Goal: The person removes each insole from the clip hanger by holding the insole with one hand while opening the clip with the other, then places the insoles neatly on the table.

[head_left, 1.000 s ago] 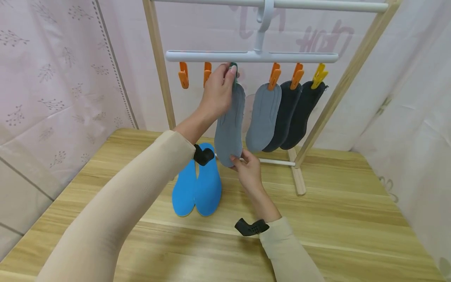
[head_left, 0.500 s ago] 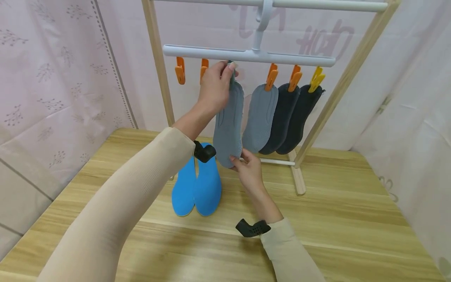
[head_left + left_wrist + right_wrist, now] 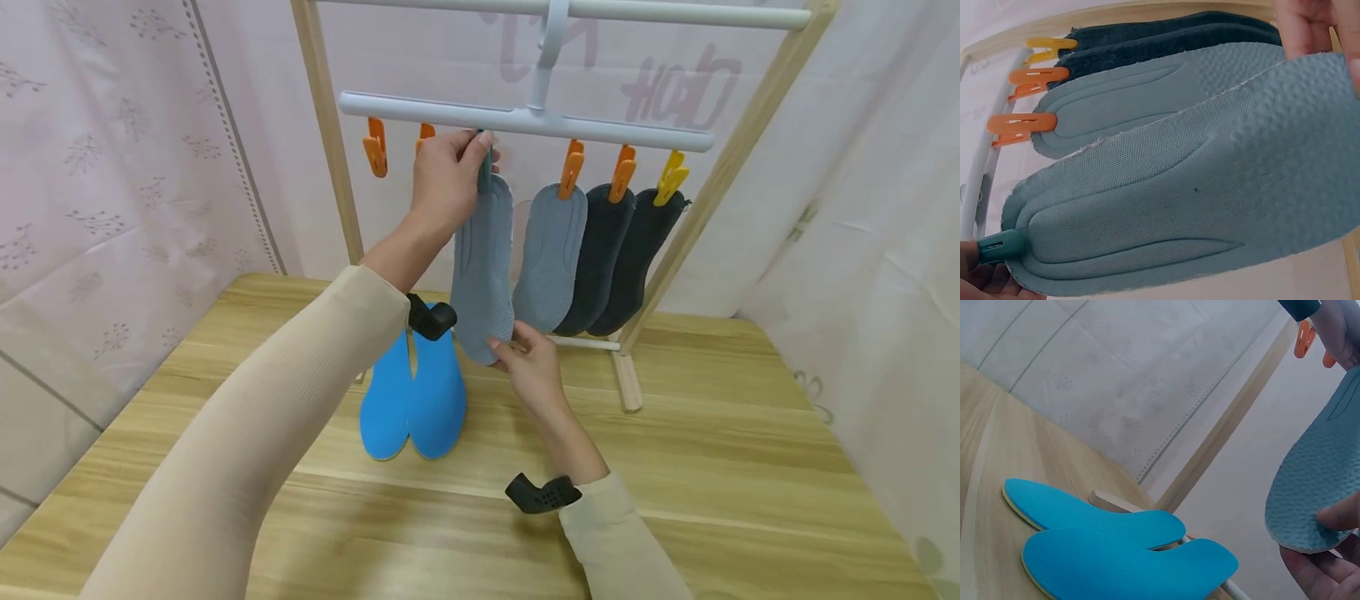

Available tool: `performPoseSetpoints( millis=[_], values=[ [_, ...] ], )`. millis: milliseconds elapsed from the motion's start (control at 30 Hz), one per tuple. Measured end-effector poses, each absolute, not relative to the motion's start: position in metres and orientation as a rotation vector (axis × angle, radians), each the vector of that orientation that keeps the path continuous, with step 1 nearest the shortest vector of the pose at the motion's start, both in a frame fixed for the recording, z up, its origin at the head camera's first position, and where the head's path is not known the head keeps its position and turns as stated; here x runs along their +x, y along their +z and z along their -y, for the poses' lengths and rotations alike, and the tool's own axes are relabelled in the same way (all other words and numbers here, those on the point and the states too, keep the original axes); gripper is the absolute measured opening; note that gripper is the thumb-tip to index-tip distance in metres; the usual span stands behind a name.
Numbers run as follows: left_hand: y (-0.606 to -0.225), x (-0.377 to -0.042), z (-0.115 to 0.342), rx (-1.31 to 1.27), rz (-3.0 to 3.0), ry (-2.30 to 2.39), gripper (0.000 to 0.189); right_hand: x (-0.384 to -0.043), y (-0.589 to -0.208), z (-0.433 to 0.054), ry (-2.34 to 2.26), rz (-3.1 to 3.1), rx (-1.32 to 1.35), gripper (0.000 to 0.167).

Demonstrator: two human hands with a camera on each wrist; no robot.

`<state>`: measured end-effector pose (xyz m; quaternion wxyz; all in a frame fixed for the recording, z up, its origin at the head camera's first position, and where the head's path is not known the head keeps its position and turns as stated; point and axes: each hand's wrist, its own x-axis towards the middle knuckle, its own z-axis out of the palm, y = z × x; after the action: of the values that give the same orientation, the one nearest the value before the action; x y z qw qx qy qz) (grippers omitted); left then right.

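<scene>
My left hand (image 3: 447, 179) pinches a dark green clothespin (image 3: 1004, 245) below the white hanger (image 3: 517, 118). The clothespin's jaws are over the top end of a grey insole (image 3: 483, 267), which hangs upright. At its bottom end my right hand (image 3: 534, 367) holds the insole, thumb on the front face and fingers behind. To the right hang a second grey insole (image 3: 551, 258) on an orange clothespin (image 3: 572, 169), a black insole (image 3: 600, 262) on another orange clothespin (image 3: 622, 175), and a black insole (image 3: 637, 267) on a yellow clothespin (image 3: 671, 179).
Two blue insoles (image 3: 1122, 565) lie side by side on the wooden table (image 3: 712, 467). An orange clothespin (image 3: 375, 148) hangs bare at the hanger's left; another beside it is partly behind my left hand. A wooden rack (image 3: 322, 125) with a white top bar (image 3: 690, 17) carries the hanger.
The hanger has tilted, its right end lower than before, and the clipped insoles on the right hang slightly lower. Both hands keep their hold, on the green clothespin and the grey insole.
</scene>
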<state>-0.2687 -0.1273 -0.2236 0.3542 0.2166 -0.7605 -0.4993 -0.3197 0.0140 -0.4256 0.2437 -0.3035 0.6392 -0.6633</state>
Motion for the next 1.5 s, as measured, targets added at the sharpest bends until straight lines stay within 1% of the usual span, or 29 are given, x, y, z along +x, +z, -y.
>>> performPoseSetpoints(
  millis=[233, 600, 1100, 1300, 1500],
  values=[
    [-0.225, -0.270, 0.127, 0.563, 1.960, -1.279, 0.033, -0.316, -0.424, -0.022, -1.772, -1.776, -0.802, 0.037],
    [-0.220, -0.271, 0.129, 0.545, 1.937, -1.278, 0.032, -0.299, -0.433, -0.037, -1.672, -1.770, -0.766, 0.034],
    [-0.224, -0.267, 0.131, 0.559, 1.949, -1.283, 0.033, -0.312, -0.467, -0.046, -1.474, -1.909, -0.710, 0.033],
    [-0.226, -0.267, 0.132, 0.552, 1.955, -1.288, 0.033, -0.314, -0.475, -0.048, -1.447, -1.934, -0.704, 0.031],
    [-0.228, -0.267, 0.131, 0.564, 1.964, -1.292, 0.034, -0.314, -0.476, -0.049, -1.403, -1.913, -0.685, 0.034]
  ],
)
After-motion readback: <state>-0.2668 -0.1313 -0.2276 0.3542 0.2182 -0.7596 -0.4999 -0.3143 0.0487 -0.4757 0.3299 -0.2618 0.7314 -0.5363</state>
